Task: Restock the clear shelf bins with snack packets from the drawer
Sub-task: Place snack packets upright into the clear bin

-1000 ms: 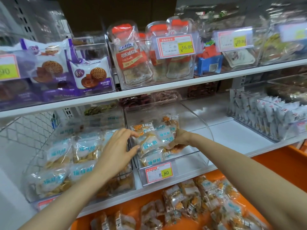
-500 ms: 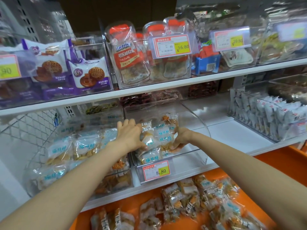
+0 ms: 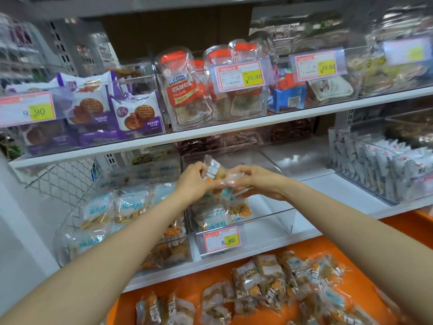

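Both hands are raised over the middle clear bin [image 3: 276, 215] on the lower shelf. My left hand [image 3: 194, 184] and my right hand [image 3: 254, 181] pinch the same clear snack packet [image 3: 214, 171] between them, tilted, above the bin. Several snack packets [image 3: 218, 216] with blue lettering lie in the bin's left half; its right half shows bare plastic. Below the shelf the orange drawer [image 3: 196, 287] holds several loose packets [image 3: 269, 285] of the same kind.
A rounded clear bin [image 3: 77, 231] full of similar packets stands to the left. A bin of white packets [image 3: 384, 170] stands at the right. The upper shelf [image 3: 234, 131] carries bins of biscuits and jars with price tags.
Both hands have risen out of the bin, where they pressed on the packets, and now hold one packet up between them. The view has moved closer.
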{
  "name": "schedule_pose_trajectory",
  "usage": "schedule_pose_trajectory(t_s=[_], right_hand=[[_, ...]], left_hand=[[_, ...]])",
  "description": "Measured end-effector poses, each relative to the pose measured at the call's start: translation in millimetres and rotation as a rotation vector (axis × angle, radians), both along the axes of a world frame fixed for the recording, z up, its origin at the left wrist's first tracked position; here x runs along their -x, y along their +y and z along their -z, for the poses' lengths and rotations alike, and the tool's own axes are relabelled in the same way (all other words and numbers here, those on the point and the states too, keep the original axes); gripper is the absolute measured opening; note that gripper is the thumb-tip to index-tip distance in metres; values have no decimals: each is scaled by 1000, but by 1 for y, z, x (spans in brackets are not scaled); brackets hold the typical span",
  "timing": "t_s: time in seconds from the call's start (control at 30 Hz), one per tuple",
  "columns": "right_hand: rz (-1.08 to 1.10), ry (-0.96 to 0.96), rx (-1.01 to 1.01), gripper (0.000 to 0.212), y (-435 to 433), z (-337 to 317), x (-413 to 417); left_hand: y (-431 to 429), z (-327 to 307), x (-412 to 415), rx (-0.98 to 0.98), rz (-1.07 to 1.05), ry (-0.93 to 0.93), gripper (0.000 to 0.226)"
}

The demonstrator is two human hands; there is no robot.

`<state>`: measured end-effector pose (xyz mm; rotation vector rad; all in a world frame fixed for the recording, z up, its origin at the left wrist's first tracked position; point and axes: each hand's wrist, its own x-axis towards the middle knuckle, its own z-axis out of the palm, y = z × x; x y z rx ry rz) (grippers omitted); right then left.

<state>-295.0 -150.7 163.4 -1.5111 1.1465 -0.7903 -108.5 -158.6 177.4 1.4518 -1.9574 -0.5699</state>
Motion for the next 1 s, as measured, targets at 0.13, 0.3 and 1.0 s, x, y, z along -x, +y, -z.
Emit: schedule_pose_trajectory(t_s=[0.13,0.3,1.0], right_hand=[[73,-184,5,32,1,2,10],[275,69,146,16,-3,-3,25],[10,743,104,50,-20,45,11]], left_hand=[[3,0,7,-122,69,215,33],[-5,20,-6,28,151,-325,24],[-6,34,13,-19,218,-1303,45]])
